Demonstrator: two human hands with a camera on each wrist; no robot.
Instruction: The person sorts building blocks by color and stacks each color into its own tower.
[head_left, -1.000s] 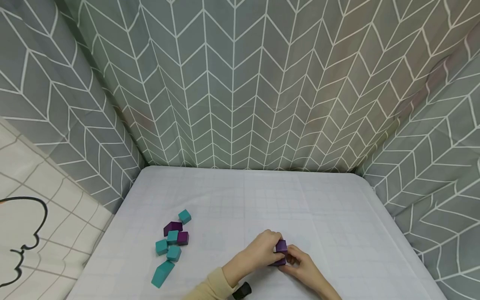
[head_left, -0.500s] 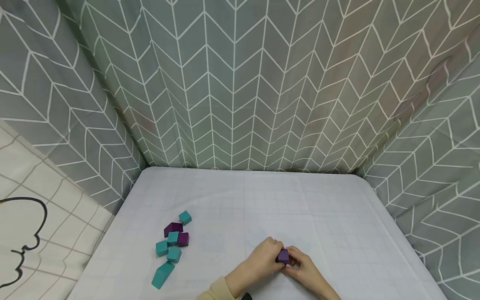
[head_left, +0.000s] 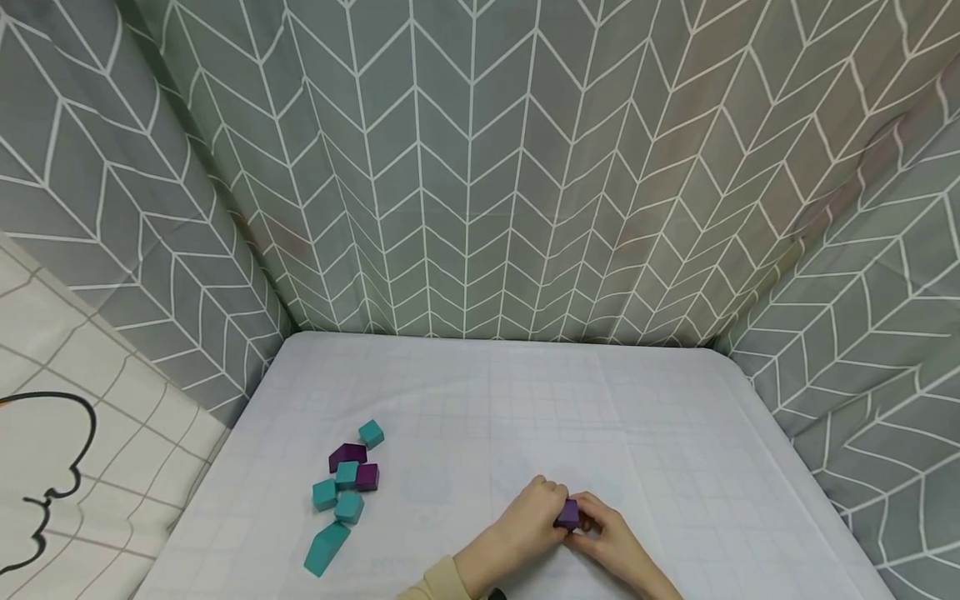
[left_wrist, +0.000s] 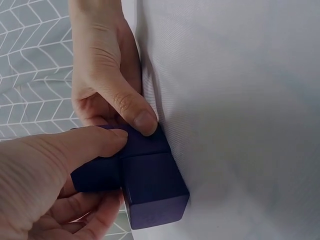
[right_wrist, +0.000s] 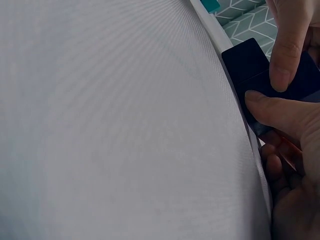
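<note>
The left hand (head_left: 534,510) and right hand (head_left: 606,540) both pinch the purple blocks (head_left: 568,514) between thumb and fingers, near the white tabletop (head_left: 465,408). In the left wrist view, one block points down; fingers hide which way is longest.

On the left wrist feed I had the left hand (left_wrist: 45,175) at the lower left, its thumb lying across the rear block (left_wrist: 145,142) of a dark purple group, and the right hand (left_wrist: 107,75) at the top, its thumb pressing that same block close by. I saw the front cube (left_wrist: 155,182) meet it along a seam, with white cloth (left_wrist: 245,125) to the right and a chevron-lined gray curtain (left_wrist: 35,75) to the left.
</note>
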